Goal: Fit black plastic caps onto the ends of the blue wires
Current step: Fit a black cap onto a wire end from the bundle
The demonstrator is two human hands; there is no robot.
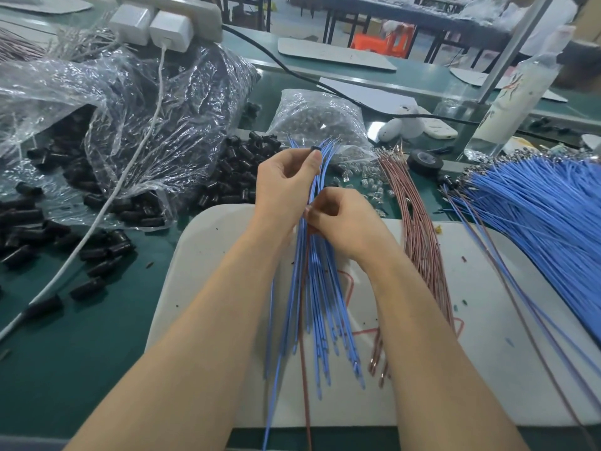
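Note:
My left hand [286,187] pinches a small black cap [314,148] at its fingertips, up against the top ends of a bundle of blue wires [312,288]. That bundle stands almost upright over the white mat [201,255], its lower ends fanned out toward me. Just below the left hand, my right hand [341,219] grips the bundle at mid-length with curled fingers. Loose black caps [237,170] lie heaped behind my hands, and more spill from a clear plastic bag [136,125] at the left.
A large sheaf of blue wires [546,216] lies at the right, with brown wires [419,229] beside the mat. A bag of small clear parts [318,118], a black tape roll [424,161], a white cable [136,164] and a power strip [169,24] sit behind.

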